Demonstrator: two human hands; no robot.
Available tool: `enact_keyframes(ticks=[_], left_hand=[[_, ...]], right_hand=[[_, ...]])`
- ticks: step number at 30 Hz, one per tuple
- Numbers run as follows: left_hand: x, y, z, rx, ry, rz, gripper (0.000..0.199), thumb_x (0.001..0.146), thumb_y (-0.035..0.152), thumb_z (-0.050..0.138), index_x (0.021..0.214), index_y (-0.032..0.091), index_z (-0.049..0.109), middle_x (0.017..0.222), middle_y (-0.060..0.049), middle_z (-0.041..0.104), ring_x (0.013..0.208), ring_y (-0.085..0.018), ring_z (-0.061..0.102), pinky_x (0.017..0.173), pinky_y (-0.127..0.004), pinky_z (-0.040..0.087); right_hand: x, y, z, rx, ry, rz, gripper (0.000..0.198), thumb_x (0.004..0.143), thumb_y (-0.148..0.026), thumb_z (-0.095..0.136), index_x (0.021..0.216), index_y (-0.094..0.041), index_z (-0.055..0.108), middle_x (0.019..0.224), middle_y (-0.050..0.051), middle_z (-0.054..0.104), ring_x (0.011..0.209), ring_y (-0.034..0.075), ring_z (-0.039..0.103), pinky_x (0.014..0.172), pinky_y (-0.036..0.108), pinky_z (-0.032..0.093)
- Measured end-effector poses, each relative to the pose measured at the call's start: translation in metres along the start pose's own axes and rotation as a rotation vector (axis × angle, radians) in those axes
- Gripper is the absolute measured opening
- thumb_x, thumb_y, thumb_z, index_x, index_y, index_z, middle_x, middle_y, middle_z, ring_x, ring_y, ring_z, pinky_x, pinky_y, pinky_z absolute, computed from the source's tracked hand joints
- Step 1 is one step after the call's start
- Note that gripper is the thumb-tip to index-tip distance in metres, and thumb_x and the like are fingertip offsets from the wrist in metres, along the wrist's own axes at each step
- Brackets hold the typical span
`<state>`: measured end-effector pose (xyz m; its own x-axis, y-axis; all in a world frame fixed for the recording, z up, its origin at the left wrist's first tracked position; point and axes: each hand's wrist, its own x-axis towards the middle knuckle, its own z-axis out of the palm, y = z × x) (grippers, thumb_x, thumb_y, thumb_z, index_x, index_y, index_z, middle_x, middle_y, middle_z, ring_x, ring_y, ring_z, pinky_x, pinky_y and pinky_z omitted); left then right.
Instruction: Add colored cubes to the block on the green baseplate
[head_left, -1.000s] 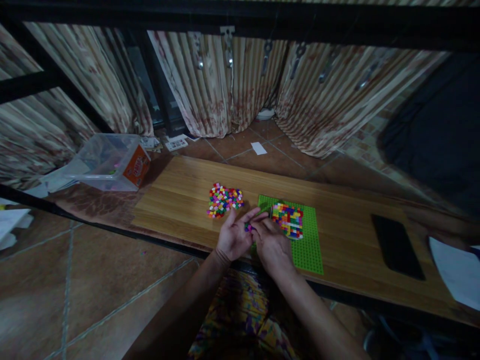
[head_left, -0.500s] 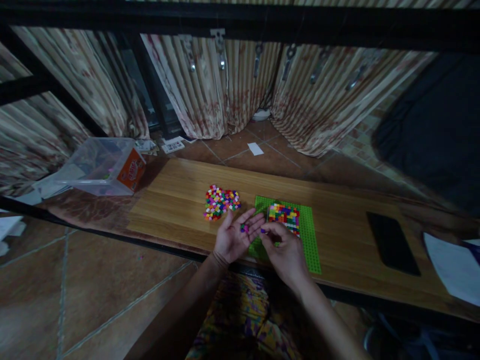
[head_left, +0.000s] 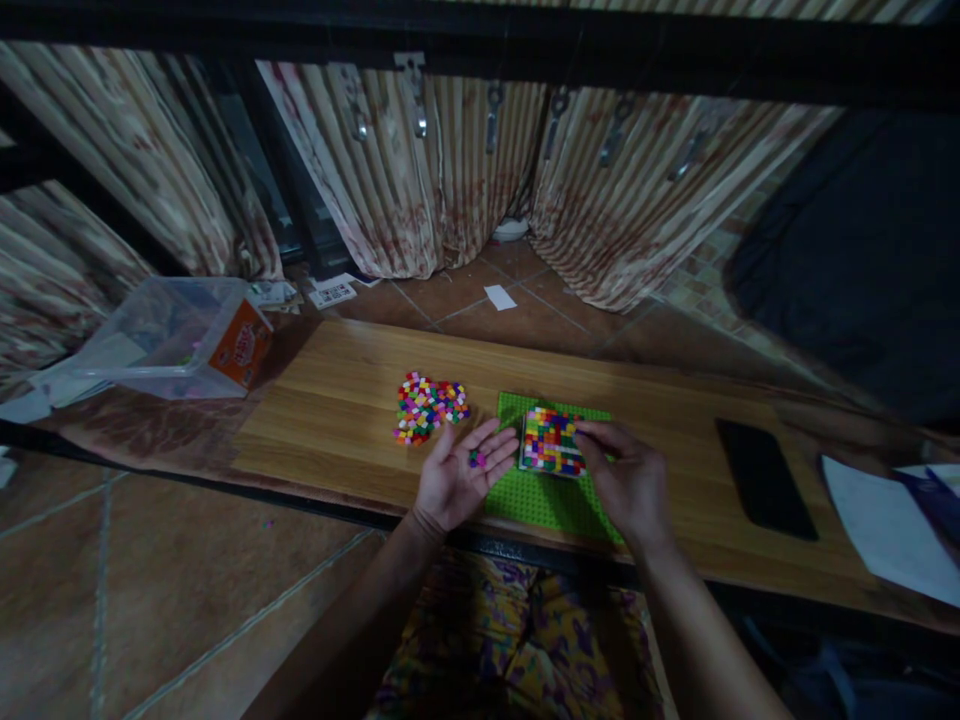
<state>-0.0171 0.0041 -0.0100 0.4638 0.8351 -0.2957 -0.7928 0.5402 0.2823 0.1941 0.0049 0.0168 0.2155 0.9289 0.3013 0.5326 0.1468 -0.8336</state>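
Observation:
My left hand (head_left: 461, 472) is palm up with its fingers stretched out. A few small toy bricks (head_left: 478, 459), purple and dark in colour, lie on its palm. My right hand (head_left: 628, 475) is closed in a pinch at the right edge of a multicoloured brick block (head_left: 551, 440). A tiny purple brick (head_left: 580, 430) shows at its fingertips; whether it touches the block I cannot tell. The block, made of many small bricks in rows, stands on a green studded baseplate (head_left: 547, 505). The right hand hides part of the block's right side and of the baseplate.
A pile of loose coloured bricks (head_left: 429, 408) lies on the wooden board (head_left: 330, 400), left of the baseplate. At right are a black phone-like slab (head_left: 765, 478) and white paper (head_left: 889, 520). A clear plastic bin (head_left: 180, 335) stands at far left. Curtains (head_left: 480, 180) hang behind.
My right hand has moved right, away from the left palm, to the block's right edge with the purple brick. My left hand stays palm up. The whole view has shifted slightly.

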Motion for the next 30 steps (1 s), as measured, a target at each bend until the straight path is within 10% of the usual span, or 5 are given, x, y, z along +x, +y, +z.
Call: enact_keyframes(ticks=[13,30], left_hand=[[0.001,0.001,0.0,0.009,0.014,-0.003,0.064,0.087,0.058,0.037,0.126,0.01,0.052,0.126,-0.018,0.057,0.117,-0.024,0.054,0.102,-0.037,0.038],[0.001,0.0,0.001,0.022,0.01,-0.003,0.063,0.087,0.058,0.036,0.123,0.009,0.054,0.126,-0.018,0.057,0.115,-0.024,0.056,0.103,-0.037,0.037]], right_hand=[[0.014,0.017,0.014,-0.185,0.034,-0.193,0.015,0.08,-0.035,0.061,0.082,-0.026,0.074,0.094,0.005,0.062,0.093,0.022,0.056,0.087,0.04,0.044],[0.018,0.019,0.01,0.077,0.037,0.105,0.025,0.076,-0.04,0.062,0.091,-0.023,0.072,0.106,0.007,0.065,0.099,0.022,0.06,0.077,0.035,0.047]])
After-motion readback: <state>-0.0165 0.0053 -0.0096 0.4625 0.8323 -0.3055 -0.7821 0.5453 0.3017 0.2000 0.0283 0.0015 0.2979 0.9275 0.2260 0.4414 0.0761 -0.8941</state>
